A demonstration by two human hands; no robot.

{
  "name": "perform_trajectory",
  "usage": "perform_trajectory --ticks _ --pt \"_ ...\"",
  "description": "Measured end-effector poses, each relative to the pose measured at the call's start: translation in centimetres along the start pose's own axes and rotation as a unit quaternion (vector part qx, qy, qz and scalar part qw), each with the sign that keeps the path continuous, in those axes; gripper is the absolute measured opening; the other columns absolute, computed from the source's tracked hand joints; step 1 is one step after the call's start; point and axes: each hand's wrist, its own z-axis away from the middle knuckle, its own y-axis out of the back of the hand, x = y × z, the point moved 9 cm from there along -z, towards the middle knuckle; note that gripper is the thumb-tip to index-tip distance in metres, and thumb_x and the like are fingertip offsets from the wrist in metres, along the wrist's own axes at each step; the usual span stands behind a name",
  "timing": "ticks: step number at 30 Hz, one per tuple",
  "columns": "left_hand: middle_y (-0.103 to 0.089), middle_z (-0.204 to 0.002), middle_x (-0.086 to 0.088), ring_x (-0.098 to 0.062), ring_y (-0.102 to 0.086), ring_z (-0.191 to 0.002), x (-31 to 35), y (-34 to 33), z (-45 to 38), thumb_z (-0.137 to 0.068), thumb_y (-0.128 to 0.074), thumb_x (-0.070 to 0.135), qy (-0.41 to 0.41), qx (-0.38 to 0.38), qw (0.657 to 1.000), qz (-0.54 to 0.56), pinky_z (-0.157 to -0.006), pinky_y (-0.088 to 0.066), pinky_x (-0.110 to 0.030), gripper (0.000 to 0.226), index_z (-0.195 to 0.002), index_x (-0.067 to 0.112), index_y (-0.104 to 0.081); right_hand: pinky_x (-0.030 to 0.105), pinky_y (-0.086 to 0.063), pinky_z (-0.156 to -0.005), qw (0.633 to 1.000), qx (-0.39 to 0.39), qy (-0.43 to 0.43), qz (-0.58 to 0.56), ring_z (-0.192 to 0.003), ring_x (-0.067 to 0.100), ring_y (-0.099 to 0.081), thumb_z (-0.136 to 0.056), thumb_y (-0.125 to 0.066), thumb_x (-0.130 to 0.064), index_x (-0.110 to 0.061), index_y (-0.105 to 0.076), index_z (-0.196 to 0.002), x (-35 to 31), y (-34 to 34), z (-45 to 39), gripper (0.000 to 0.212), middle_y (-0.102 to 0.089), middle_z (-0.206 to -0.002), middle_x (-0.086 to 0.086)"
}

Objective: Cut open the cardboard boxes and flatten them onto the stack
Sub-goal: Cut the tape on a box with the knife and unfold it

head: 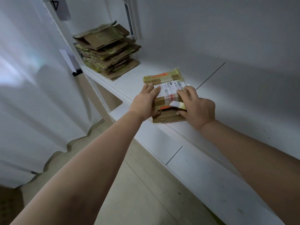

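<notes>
The left hand (146,101) presses flat, fingers straight, on the box (167,96); the right hand (194,106) curls round its other edge. The stack (107,49) lies well beyond the left hand on the counter (128,82).

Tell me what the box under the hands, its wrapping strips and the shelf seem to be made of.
Box: brown matte cardboard, with a raw torn edge at the near flap.
Strips: probably glossy yellowish plastic tape; they catch the light.
Label: white printed paper with barcodes.
Shelf: smooth white board, perhaps laminate or painted; I cannot tell which.
</notes>
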Motion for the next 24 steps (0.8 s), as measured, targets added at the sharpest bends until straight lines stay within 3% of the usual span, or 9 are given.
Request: perform_trajectory --ticks 6,9,12,13,15,17,19,21,24 --pt "-0.019 -0.159 -0.01 -0.03 -0.012 -0.148 0.1 0.5 -0.2 -0.076 -0.075 0.04 -0.031 -0.03 0.999 -0.029 -0.113 -0.028 -0.042 0.097 -0.153 0.022 -0.019 0.02 -0.021 -0.045 0.997 0.055 0.031 0.035 -0.039 0.022 -0.042 -0.058 -0.086 -0.03 -0.013 -0.061 -0.09 0.1 -0.1 -1.4 0.044 -0.06 -0.091 0.005" --pt "-0.017 -0.159 -0.013 -0.03 -0.012 -0.148 0.2 0.8 -0.2 -0.075 -0.074 0.041 -0.045 -0.071 0.995 -0.052 -0.113 -0.026 -0.04 0.1 -0.154 0.02 -0.016 0.021 -0.033 -0.044 0.997 0.041 0.058 -0.035 -0.046 0.026 -0.052 -0.061 -0.08 -0.033 -0.013 -0.065 -0.097 0.1 0.1 -1.4 0.044 -0.064 -0.095 0.004" --pt "-0.008 -0.161 -0.012 -0.028 -0.005 -0.148 0.2 0.9 0.0 -0.072 -0.068 0.05 -0.035 -0.166 0.985 -0.043 -0.116 -0.02 -0.039 0.105 -0.155 0.019 -0.011 0.027 -0.043 -0.058 0.994 0.014 0.044 -0.102 -0.07 0.027 -0.064 -0.071 -0.057 -0.048 -0.019 -0.068 -0.111 1.0 0.9 -1.3 0.051 -0.066 -0.107 -0.001" --pt "-0.006 -0.162 -0.009 -0.027 -0.007 -0.148 -0.1 1.2 0.0 -0.072 -0.065 0.053 -0.018 -0.192 0.981 -0.013 -0.115 -0.024 -0.039 0.102 -0.155 0.021 -0.014 0.028 -0.043 -0.063 0.992 -0.007 0.014 -0.129 -0.081 0.025 -0.064 -0.073 -0.055 -0.049 -0.024 -0.068 -0.113 1.8 1.3 -1.5 0.049 -0.066 -0.108 -0.004" --pt "-0.016 -0.16 -0.001 -0.024 -0.028 -0.141 -0.8 2.0 -0.2 -0.083 -0.062 0.051 0.026 -0.208 0.973 0.092 -0.1 -0.047 -0.034 0.081 -0.151 0.025 -0.028 0.026 -0.041 -0.067 0.978 -0.045 -0.053 -0.195 -0.088 0.019 -0.06 -0.08 -0.062 -0.049 -0.03 -0.066 -0.114 3.6 1.3 -2.0 0.039 -0.065 -0.1 -0.009" --pt "-0.038 -0.149 0.0 -0.022 -0.047 -0.125 -1.3 2.8 -0.6 -0.091 -0.058 0.048 0.055 -0.17 0.964 0.196 -0.08 -0.057 -0.031 0.059 -0.142 0.023 -0.046 0.028 -0.043 -0.069 0.951 -0.053 -0.141 -0.268 -0.089 0.015 -0.057 -0.081 -0.068 -0.049 -0.029 -0.059 -0.118 5.7 1.1 -2.6 0.043 -0.062 -0.093 -0.012" --pt "-0.055 -0.13 -0.003 -0.024 -0.056 -0.114 -1.2 3.4 -1.1 -0.092 -0.057 0.047 0.053 -0.101 0.971 0.212 -0.082 -0.057 -0.036 0.05 -0.132 0.019 -0.055 0.03 -0.046 -0.069 0.941 -0.03 -0.192 -0.276 -0.09 0.018 -0.06 -0.08 -0.069 -0.048 -0.028 -0.049 -0.116 7.1 1.3 -3.2 0.045 -0.065 -0.093 -0.01" --pt "-0.06 -0.127 -0.006 -0.025 -0.057 -0.115 -0.9 3.6 -1.4 -0.092 -0.06 0.043 0.034 -0.038 0.98 0.195 -0.09 -0.05 -0.035 0.045 -0.128 0.016 -0.053 0.03 -0.044 -0.064 0.96 -0.018 -0.177 -0.216 -0.085 0.023 -0.061 -0.084 -0.066 -0.043 -0.028 -0.047 -0.113 6.5 1.6 -3.6 0.038 -0.066 -0.092 -0.006" --pt "-0.064 -0.119 -0.006 -0.026 -0.057 -0.111 0.2 3.4 -0.8 -0.095 -0.057 0.034 0.007 0.021 0.982 0.188 -0.087 -0.04 -0.026 0.031 -0.121 0.016 -0.059 0.028 -0.038 -0.062 0.983 -0.015 -0.127 -0.134 -0.087 0.028 -0.063 -0.09 -0.055 -0.05 -0.03 -0.057 -0.111 4.8 1.7 -3.0 0.029 -0.067 -0.091 -0.001"
